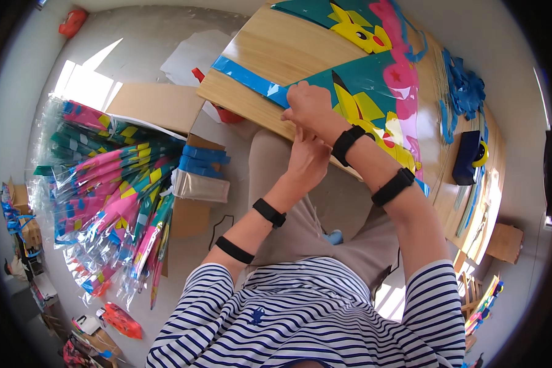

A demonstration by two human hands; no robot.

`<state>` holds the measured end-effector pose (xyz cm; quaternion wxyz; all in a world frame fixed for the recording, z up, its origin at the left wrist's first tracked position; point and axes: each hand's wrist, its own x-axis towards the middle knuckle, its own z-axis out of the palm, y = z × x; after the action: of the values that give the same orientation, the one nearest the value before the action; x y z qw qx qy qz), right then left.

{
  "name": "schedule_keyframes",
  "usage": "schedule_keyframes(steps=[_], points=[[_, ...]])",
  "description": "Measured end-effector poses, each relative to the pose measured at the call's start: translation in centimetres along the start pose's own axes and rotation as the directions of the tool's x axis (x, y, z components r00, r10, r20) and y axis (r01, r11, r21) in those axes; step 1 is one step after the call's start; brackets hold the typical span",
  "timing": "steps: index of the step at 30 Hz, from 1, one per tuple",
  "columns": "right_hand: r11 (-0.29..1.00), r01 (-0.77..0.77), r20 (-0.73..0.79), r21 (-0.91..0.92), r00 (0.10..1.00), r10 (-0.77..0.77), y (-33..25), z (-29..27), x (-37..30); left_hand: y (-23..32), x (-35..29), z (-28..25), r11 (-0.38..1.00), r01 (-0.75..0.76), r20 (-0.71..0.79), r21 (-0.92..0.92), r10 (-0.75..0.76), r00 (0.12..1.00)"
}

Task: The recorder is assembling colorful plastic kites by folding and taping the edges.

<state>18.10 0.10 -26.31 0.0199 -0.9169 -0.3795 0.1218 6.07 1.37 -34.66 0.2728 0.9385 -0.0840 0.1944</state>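
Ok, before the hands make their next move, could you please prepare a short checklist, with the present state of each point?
1. Near green sheet supported: ok, it lies on the wooden table.
2. Blue strip reaching the work: ok, it runs along the table to the right hand.
3. Left hand close by: ok, at the table edge, just below the right.
4. Firm grip of the fingertips: cannot tell, the hands hide it.
5. Spare blue strips tidy: not ok, bunched in a heap across the table.

Open tabletop [273, 46], blue strip [248, 78] to far sheet [306, 10]
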Motion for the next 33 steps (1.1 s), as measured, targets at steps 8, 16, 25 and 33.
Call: schedule_keyframes(steps=[8,16,25,33], points=[[0.963,-0.186,-0.186,0.193,0.957,0.222,1.8,2.4,1.4,0.6,0.1,-0.2,0.993,0.020,0.055,0.120,-0.026,0.998],[0.257,-0.204,-0.055,0.945,0.673,0.738,7.5,4.5,-2.9,1.7,1.0,-0.9,0.916,-0.073,0.227,0.395,-0.020,0.974],[0.294,-0.256,-0.088,0.921,0.599,0.796,8.0,6.9,-7.4,2.0,1.5,-1.4,0.896,-0.154,0.301,0.417,0.023,0.953],[0.490,-0.416,-0.185,0.766,0.588,0.788,7.0,8.2,-7.1,2.4,1.5,-1.0,0.873,-0.214,0.247,0.438,0.112,0.963]])
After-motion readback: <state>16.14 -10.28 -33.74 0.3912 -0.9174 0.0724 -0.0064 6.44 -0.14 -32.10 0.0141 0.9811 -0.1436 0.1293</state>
